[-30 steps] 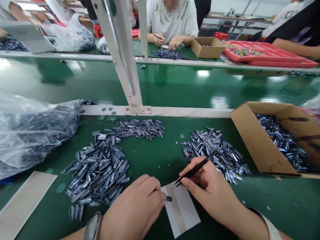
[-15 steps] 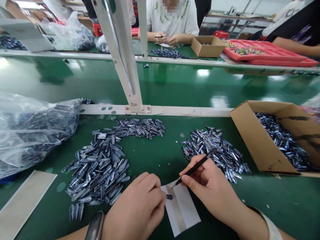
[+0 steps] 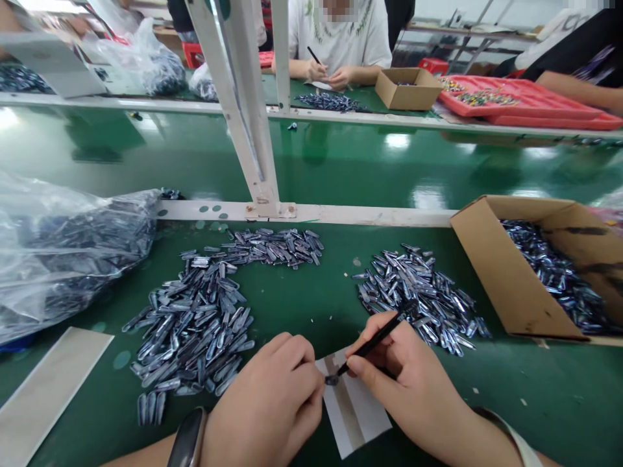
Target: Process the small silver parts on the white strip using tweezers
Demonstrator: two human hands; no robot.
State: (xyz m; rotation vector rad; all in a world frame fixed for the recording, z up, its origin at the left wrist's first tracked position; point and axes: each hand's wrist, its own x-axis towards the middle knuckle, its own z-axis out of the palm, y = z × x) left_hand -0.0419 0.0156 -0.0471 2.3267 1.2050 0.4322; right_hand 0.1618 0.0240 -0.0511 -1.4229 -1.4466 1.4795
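Note:
My left hand [image 3: 277, 402] is closed at the left edge of a white card, its fingertips pinching a small dark clip [image 3: 331, 380]. In my right hand [image 3: 409, 383] a thin black pen-like tool [image 3: 377, 338] is held, its tip touching the clip. Under both hands lies the white card [image 3: 357, 405] with a greyish strip down its middle. A large pile of dark glossy clips [image 3: 195, 324] spreads left of my left hand. Another pile of clips [image 3: 418, 292] lies just beyond my right hand.
An open cardboard box [image 3: 511, 279] of clips stands at right; a clear plastic bag [image 3: 73, 253] of clips sits at left. A beige-grey board [image 3: 53, 395] lies near left. A white metal post [image 3: 243, 110] rises ahead. Across the green surface, a person in white [image 3: 341, 45] works.
The tool's tip has moved down and left from the card's strip onto the clip, and my right hand has shifted slightly with it. My left hand stays nearly still. The person opposite has raised their tool.

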